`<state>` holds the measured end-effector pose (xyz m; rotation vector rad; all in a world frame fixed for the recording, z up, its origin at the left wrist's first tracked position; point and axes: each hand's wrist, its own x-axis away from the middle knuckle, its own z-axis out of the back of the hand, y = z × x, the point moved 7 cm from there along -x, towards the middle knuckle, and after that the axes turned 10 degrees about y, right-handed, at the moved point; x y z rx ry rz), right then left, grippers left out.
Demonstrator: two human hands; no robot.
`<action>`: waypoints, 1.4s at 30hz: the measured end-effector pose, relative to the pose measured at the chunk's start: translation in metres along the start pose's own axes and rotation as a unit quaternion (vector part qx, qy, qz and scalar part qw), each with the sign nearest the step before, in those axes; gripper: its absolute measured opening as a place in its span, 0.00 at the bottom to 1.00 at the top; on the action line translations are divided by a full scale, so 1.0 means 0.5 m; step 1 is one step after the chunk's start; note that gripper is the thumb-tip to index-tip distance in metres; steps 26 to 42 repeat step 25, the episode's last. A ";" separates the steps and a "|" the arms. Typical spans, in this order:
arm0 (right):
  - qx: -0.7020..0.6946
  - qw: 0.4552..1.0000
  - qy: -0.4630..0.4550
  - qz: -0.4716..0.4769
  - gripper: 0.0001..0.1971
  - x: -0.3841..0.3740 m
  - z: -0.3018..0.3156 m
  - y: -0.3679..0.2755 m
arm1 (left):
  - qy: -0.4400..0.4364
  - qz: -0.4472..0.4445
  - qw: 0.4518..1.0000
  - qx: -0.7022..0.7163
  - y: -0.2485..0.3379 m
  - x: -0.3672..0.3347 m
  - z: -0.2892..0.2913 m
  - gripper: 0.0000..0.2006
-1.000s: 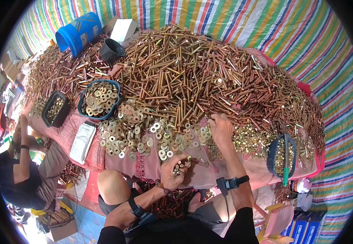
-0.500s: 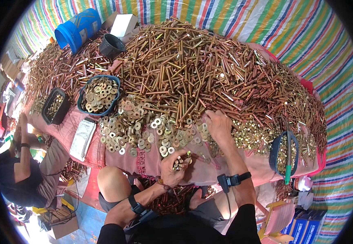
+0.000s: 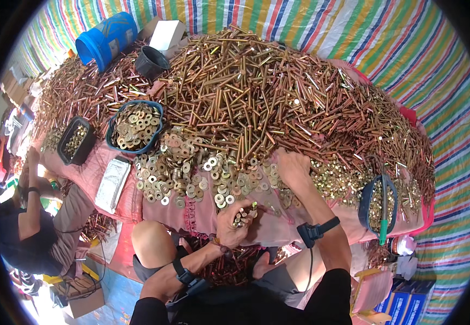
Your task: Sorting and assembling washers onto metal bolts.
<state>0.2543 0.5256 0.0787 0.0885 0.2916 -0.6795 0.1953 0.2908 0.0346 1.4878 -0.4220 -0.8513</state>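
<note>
My left hand (image 3: 232, 223) is closed around a bundle of bolts (image 3: 244, 215), their ends pointing up by the thumb. It hangs just over the near edge of the pink cloth (image 3: 213, 216). My right hand (image 3: 294, 169) reaches to the border of the big bolt heap (image 3: 256, 86), fingers curled down; whatever lies between its fingertips is hidden. Flat washers (image 3: 175, 168) spread over the cloth left of that hand. To its right lie loose small nuts (image 3: 338, 181).
A blue basin (image 3: 110, 142) holds washers; a dark tub (image 3: 68, 155) holds small parts. On the right stands a blue basket (image 3: 364, 205) with a green-tipped handle. A blue bucket (image 3: 102, 46) and black pot (image 3: 151, 64) sit at the back. Another person's arm (image 3: 31, 200) shows at left.
My right forearm has swung a little outward to the right, while its hand stays at the heap's edge. The left hand keeps its bolts, almost still. The whole view has shifted slightly.
</note>
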 end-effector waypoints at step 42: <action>-0.324 0.931 0.017 -0.165 0.10 0.155 0.084 0.051 | 0.044 0.119 0.987 0.103 -0.001 -0.016 0.000 0.12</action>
